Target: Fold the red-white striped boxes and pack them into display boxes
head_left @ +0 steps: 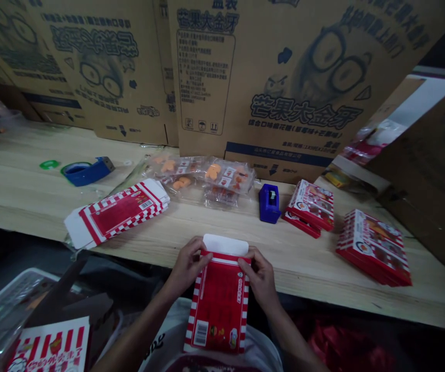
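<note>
Between my hands is a red-and-white striped candy box (pixel 220 305), its white end flap (pixel 225 244) sticking up at the far end. My left hand (pixel 188 263) pinches the box's upper left corner, thumb on the face. At the upper right corner my right hand (pixel 260 276) grips it the same way. The box overlaps the table's front edge and hangs over my lap. Whether anything is inside it cannot be seen. To the left lies a stack of flat, unfilled-looking boxes (pixel 120 212). Clear packets of orange sweets (pixel 228 174) lie beyond my hands.
A blue tape dispenser (pixel 269 204) stands right of the packets; another blue tape dispenser (pixel 86 171) lies at left. Filled-looking boxes are stacked at right (pixel 375 248) and behind them (pixel 311 204). Large cartons (pixel 269 77) wall the back. A plastic crate (pixel 25 289) sits below left.
</note>
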Tool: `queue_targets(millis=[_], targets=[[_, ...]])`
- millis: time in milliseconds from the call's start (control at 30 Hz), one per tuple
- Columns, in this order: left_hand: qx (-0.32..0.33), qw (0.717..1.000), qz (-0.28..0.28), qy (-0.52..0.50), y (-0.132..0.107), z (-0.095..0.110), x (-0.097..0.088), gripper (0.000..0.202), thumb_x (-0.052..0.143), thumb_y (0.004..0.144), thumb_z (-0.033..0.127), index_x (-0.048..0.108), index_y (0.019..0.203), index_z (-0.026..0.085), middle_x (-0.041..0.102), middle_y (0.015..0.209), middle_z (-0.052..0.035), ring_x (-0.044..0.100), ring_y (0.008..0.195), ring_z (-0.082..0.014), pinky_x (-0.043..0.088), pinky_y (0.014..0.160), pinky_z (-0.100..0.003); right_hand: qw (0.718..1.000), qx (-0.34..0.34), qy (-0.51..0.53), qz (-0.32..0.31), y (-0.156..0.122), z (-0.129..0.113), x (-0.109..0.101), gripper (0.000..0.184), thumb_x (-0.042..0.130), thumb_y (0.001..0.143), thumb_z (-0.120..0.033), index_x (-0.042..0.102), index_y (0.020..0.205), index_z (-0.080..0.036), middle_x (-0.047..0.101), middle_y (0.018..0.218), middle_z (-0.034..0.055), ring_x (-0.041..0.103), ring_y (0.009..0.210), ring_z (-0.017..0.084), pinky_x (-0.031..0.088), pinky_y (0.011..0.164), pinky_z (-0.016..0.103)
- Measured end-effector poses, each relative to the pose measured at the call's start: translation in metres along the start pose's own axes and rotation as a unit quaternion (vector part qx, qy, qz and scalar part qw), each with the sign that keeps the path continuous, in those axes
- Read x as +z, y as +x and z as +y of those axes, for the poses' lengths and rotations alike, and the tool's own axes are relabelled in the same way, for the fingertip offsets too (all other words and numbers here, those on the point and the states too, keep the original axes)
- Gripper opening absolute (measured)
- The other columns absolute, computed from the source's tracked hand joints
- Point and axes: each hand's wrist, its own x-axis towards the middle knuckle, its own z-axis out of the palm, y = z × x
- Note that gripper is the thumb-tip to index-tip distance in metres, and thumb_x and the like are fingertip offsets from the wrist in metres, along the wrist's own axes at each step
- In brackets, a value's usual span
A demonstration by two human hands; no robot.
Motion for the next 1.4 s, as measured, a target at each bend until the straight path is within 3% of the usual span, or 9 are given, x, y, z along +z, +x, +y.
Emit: queue_targets(millis=[100,233,333,400,500,633,1000,1267,1400], targets=[[-0.012,0.995,0.030,-0.093,0.002,-0.001,0.002,0.021,0.064,0.080,0.022,0.048,0.068,0.016,0.050,0.076,0.0007,0.049,0.072,-0.0118,0.040,0.066,-0.022,0.996,0.056,0.059,0.044,0.003,-0.001,0.004,0.021,0.070,0.077,-0.032,0.054,0.086,-0.022,0.054,0.076,-0.0019,0.053,0.068,0.013,0.044,0.063,0.025],[-0.025,0.991,0.064,-0.116,0.001,-0.004,0.002,0.020,0.067,0.076,0.019,0.049,0.086,0.019,0.049,0.076,0.0037,0.049,0.070,-0.0105,0.040,0.065,-0.020,0.992,0.079,0.090,0.029,0.008,-0.008,0.004,0.048,0.074,0.073,-0.033,0.054,0.116,-0.026,0.055,0.084,-0.0010,0.056,0.072,0.014,0.047,0.064,0.026],[-0.006,0.996,0.031,-0.083,0.001,-0.001,-0.005,0.037,0.065,0.078,0.018,0.047,0.110,0.023,0.052,0.084,0.0027,0.054,0.076,-0.0123,0.043,0.071,-0.024,0.998,0.043,0.032,-0.032,0.010,-0.013,0.001,0.021,0.070,0.078,-0.035,0.070,0.095,-0.022,0.057,0.084,0.0026,0.057,0.078,0.017,0.047,0.069,0.028],[0.027,0.999,-0.011,-0.012,0.002,0.002,-0.012,0.030,0.062,0.080,0.018,0.056,0.109,0.021,0.056,0.086,-0.0003,0.055,0.081,-0.0142,0.043,0.076,-0.026,0.999,0.009,0.001,-0.052,0.011,-0.016,-0.002,0.015,0.068,0.081,-0.035,0.073,0.085,-0.022,0.058,0.084,0.0041,0.058,0.081,0.018,0.047,0.073,0.030],[0.067,0.995,-0.046,0.056,0.002,0.011,-0.020,0.009,0.065,0.080,0.022,0.068,0.087,0.018,0.059,0.084,-0.0035,0.057,0.081,-0.0160,0.044,0.075,-0.028,0.997,-0.013,-0.011,-0.077,0.010,-0.021,-0.006,0.019,0.063,0.085,-0.037,0.074,0.090,-0.022,0.061,0.098,0.0074,0.059,0.095,0.020,0.046,0.083,0.032],[0.040,0.995,-0.055,0.071,0.002,0.023,-0.022,0.020,0.058,0.086,0.028,0.071,0.076,0.016,0.063,0.086,-0.0067,0.059,0.082,-0.0171,0.045,0.076,-0.029,0.995,0.019,-0.010,-0.100,0.014,-0.025,-0.009,0.028,0.056,0.089,-0.041,0.075,0.084,-0.020,0.065,0.096,0.0083,0.061,0.093,0.020,0.047,0.080,0.031],[-0.027,0.995,-0.061,0.068,0.019,0.043,-0.032,0.019,0.065,0.075,0.032,0.070,0.070,0.014,0.066,0.063,-0.0021,0.056,0.060,-0.0139,0.042,0.057,-0.023,0.985,0.041,-0.099,-0.135,0.041,-0.050,-0.007,0.018,0.065,0.078,-0.033,0.066,0.069,-0.017,0.065,0.064,0.0007,0.056,0.060,0.013,0.044,0.054,0.023],[-0.032,0.995,-0.088,0.038,0.018,0.039,-0.033,0.024,0.064,0.078,0.033,0.068,0.066,0.012,0.060,0.061,-0.0016,0.051,0.058,-0.0116,0.038,0.054,-0.021,0.980,0.032,-0.108,-0.164,0.042,-0.049,-0.011,0.020,0.066,0.079,-0.031,0.065,0.065,-0.016,0.065,0.064,0.0014,0.057,0.061,0.014,0.045,0.058,0.025],[0.028,0.992,-0.110,0.063,0.013,0.039,-0.036,0.023,0.063,0.083,0.033,0.070,0.074,0.013,0.066,0.075,-0.0058,0.058,0.069,-0.0151,0.044,0.064,-0.024,0.975,-0.025,-0.117,-0.185,0.035,-0.052,-0.016,0.021,0.061,0.085,-0.032,0.069,0.074,-0.017,0.068,0.074,0.0038,0.061,0.070,0.017,0.048,0.066,0.028]])
